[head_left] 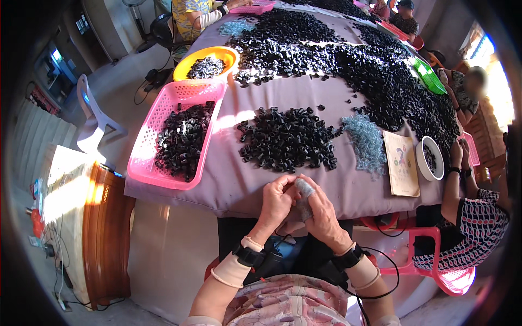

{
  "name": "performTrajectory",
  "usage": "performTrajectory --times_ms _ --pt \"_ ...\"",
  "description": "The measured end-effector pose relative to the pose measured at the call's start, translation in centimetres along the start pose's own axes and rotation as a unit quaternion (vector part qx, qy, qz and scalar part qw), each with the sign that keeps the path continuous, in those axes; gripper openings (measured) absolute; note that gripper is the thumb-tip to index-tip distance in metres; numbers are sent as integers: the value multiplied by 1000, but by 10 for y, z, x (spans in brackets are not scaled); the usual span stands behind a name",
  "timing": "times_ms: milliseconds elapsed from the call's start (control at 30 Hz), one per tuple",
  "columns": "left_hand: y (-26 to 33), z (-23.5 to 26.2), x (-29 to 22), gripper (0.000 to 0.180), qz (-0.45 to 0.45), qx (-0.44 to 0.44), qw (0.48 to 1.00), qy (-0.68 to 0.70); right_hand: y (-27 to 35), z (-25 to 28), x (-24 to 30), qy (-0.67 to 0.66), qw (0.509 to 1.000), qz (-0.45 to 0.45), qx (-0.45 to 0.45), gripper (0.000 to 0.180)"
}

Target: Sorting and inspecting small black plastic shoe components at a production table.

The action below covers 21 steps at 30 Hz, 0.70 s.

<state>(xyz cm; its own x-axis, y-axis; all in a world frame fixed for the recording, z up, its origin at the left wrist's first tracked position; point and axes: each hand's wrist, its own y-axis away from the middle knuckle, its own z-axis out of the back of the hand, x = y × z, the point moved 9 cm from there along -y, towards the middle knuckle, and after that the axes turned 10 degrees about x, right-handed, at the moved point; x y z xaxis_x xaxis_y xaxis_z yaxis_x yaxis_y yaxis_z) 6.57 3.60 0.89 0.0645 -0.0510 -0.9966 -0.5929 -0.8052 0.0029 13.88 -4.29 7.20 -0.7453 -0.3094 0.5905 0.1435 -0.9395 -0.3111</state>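
Both hands meet just in front of the table's near edge. My left hand [278,200] is closed, thumb and fingertips pinched together against the other hand. My right hand [322,211] is curled closed, with a grey wrapping [304,188] on its thumb side that looks like tape or a finger cover. Whatever small piece sits between the fingertips is hidden. Just beyond the hands lies a heap of small black plastic parts [288,138]. To its right is a pile of clear bluish small pieces [364,142].
A pink basket [142,157] of black parts stands left, a yellow basin [231,57] behind it. A booklet [401,163] and white bowl [420,157] lie right. Larger black heaps [380,81] cover the far table. A co-worker's arms [452,185] are close at right, beside a pink chair [435,239].
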Motion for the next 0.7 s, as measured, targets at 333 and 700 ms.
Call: performTrajectory --times_ms 333,700 --pt "-4 3 10 13 5 3 997 72 0 -7 4 34 999 -1 23 65" --pt "-8 19 9 12 19 1 995 94 -33 19 -52 -68 987 -120 -79 36"
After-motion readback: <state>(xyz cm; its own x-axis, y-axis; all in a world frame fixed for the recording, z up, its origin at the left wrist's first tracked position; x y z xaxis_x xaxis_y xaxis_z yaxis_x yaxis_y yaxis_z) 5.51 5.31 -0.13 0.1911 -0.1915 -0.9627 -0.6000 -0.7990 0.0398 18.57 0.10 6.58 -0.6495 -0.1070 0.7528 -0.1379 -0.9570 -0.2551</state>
